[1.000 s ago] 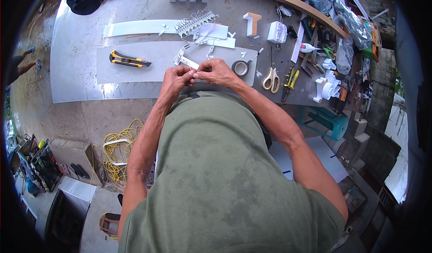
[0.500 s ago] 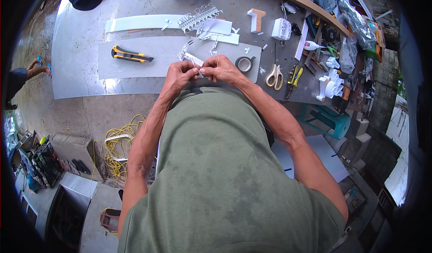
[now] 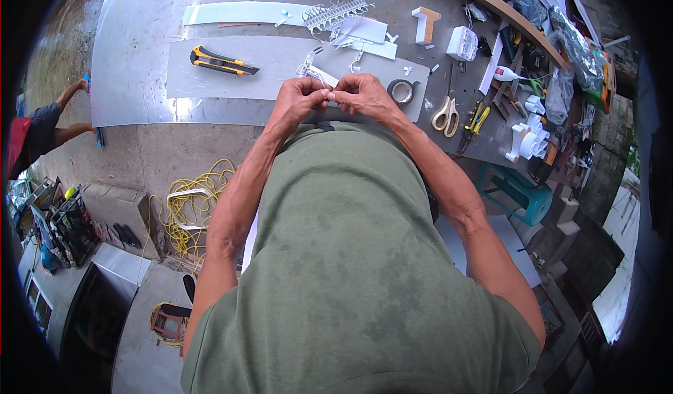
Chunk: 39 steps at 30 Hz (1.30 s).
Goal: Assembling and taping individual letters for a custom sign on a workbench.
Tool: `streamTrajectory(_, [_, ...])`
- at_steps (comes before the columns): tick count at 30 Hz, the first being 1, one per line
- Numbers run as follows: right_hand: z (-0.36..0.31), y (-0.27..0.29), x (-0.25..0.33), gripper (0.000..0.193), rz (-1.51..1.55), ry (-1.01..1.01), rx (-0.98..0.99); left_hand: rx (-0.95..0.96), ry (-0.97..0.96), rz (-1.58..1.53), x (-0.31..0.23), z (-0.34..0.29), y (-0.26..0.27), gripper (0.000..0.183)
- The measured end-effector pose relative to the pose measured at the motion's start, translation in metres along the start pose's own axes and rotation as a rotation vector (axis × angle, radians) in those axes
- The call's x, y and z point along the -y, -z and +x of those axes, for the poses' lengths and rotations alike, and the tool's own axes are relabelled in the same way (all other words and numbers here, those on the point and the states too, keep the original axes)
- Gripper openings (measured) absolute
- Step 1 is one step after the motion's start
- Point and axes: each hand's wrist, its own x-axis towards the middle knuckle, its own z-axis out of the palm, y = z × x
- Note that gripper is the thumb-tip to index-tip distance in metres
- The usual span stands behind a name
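Observation:
Close together at the table's near edge, my left hand and my right hand are both pinched, fingertips nearly touching. Between them runs a thin white wire, its end hidden by the fingers. Just beyond lies a small white block-shaped piece, with loose wire curled beside it. Further back, a string of white LED modules rests by some flat white pieces. A roll of dark tape sits right of my right hand. To the left lies a yellow and black utility knife.
Scissors and yellow-handled pliers lie to the right. A white-and-orange block letter stands behind them. Tools and plastic crowd the right edge. A teal stool and yellow cable are below. Another person walks at left.
My view has shifted, so the table sits higher and further right. My hands stay pinched together at the wire. At left, more of the other person has come into view.

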Motion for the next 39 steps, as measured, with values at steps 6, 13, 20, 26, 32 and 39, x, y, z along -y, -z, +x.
streamTrajectory(6, [0.001, 0.005, -0.007, 0.024, 0.063, -0.006, 0.085, -0.001, -0.01, 0.044, 0.002, -0.002, -0.003, 0.015])
streamTrajectory(13, [-0.006, -0.003, -0.003, 0.025, 0.152, -0.033, -0.086, -0.007, -0.003, 0.009, 0.003, 0.004, -0.004, 0.017])
streamTrajectory(20, [0.006, 0.001, 0.01, 0.036, -0.418, 0.123, -0.139, -0.072, -0.019, 0.176, -0.006, 0.006, -0.002, 0.023])
streamTrajectory(26, [0.002, -0.004, -0.014, 0.025, -0.414, 0.228, -0.205, -0.152, -0.044, -0.047, 0.015, 0.008, -0.015, 0.011])
streamTrajectory(32, [0.009, -0.01, -0.008, 0.022, -0.434, 0.26, -0.16, -0.133, -0.054, -0.094, 0.01, 0.005, -0.011, 0.013])
streamTrajectory(39, [0.007, -0.005, -0.017, 0.022, -0.434, 0.292, -0.143, -0.137, -0.068, -0.057, 0.01, 0.01, -0.01, 0.013])
